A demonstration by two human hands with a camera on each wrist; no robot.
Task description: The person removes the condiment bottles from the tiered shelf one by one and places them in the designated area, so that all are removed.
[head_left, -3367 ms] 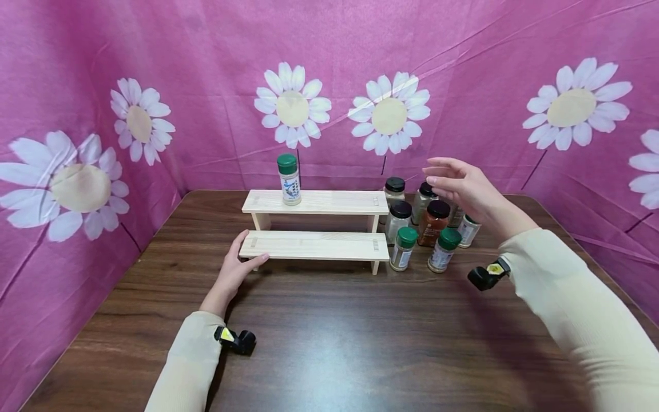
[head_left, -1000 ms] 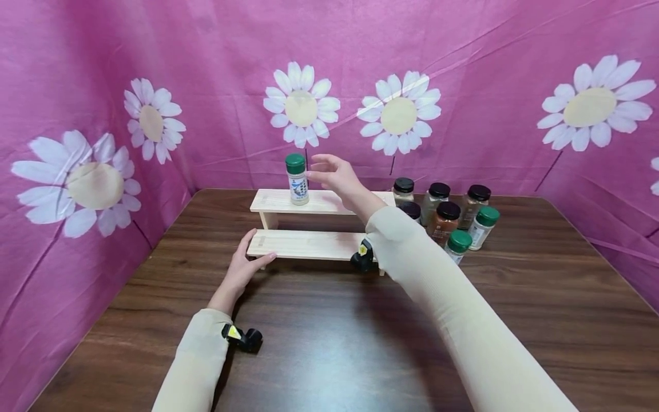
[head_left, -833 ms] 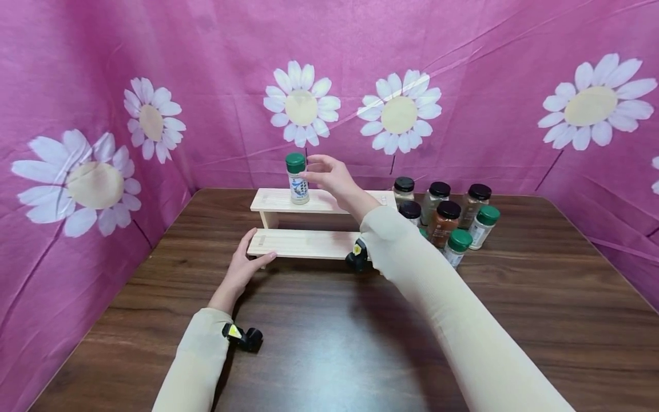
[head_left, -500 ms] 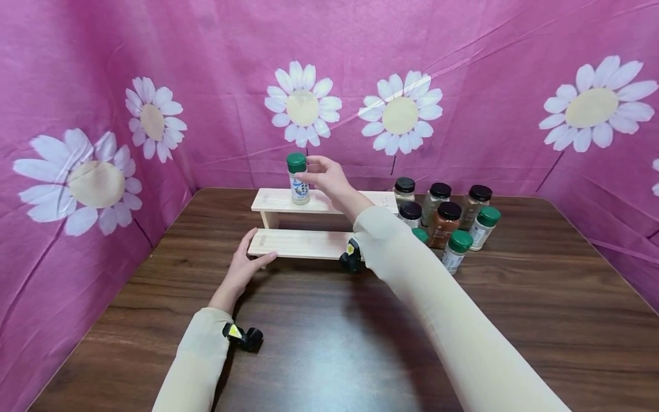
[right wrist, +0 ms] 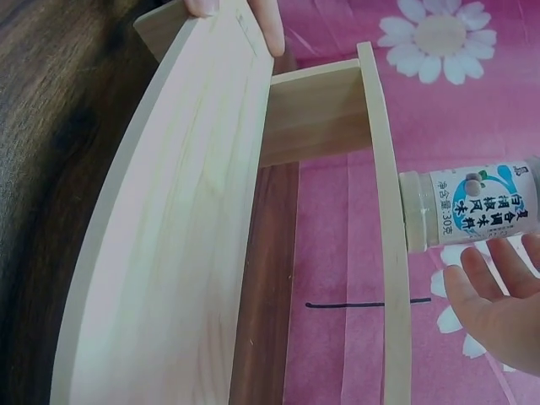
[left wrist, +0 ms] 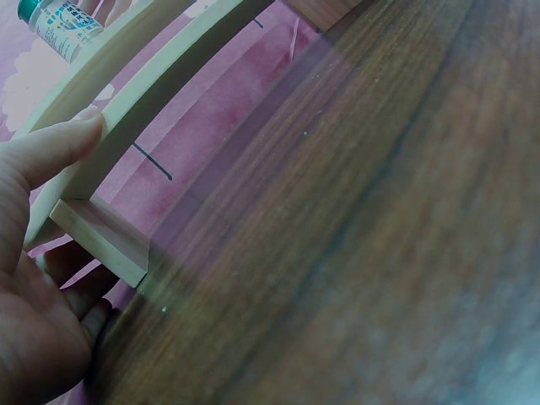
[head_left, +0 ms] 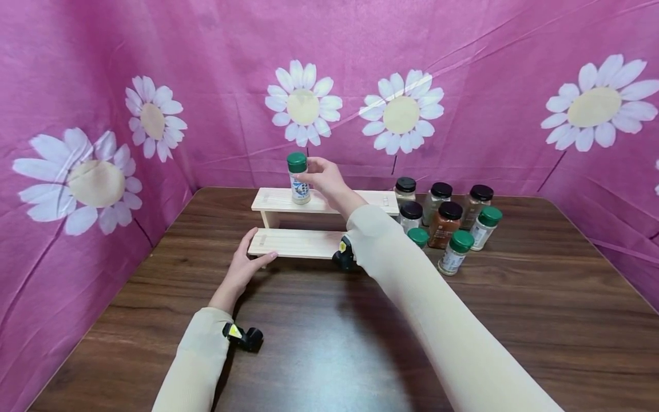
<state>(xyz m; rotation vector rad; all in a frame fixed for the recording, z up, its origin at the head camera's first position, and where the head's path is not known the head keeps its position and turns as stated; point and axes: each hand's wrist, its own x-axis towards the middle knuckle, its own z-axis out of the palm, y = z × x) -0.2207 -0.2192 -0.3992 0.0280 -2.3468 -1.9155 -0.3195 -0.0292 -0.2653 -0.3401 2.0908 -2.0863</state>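
A two-step wooden rack (head_left: pixel 293 243) stands on the table. My left hand (head_left: pixel 239 274) grips the left end of its lower step, thumb on the front edge and fingers behind. A green-capped seasoning bottle (head_left: pixel 300 190), with pale contents and a white and blue label, stands upright on the upper step. My right hand (head_left: pixel 329 182) is around this bottle just under the cap. Its thumb crosses the front and its fingers go to the far side, partly hidden. In the right wrist view the lower fingers (right wrist: pixel 498 295) lie loosely beside the label.
Several black-capped jars, including a red-brown spice jar (head_left: pixel 445 226), stand right of the rack. Among them are green-capped bottles (head_left: pixel 453 257), one partly hidden by the right sleeve. A pink flowered cloth (head_left: pixel 350 51) hangs behind the dark wooden table (head_left: pixel 288 343).
My right hand has come left from above the jars to the seasoning bottle, and its thumb has moved across the front. The bottle and the left hand keep their places on the rack.
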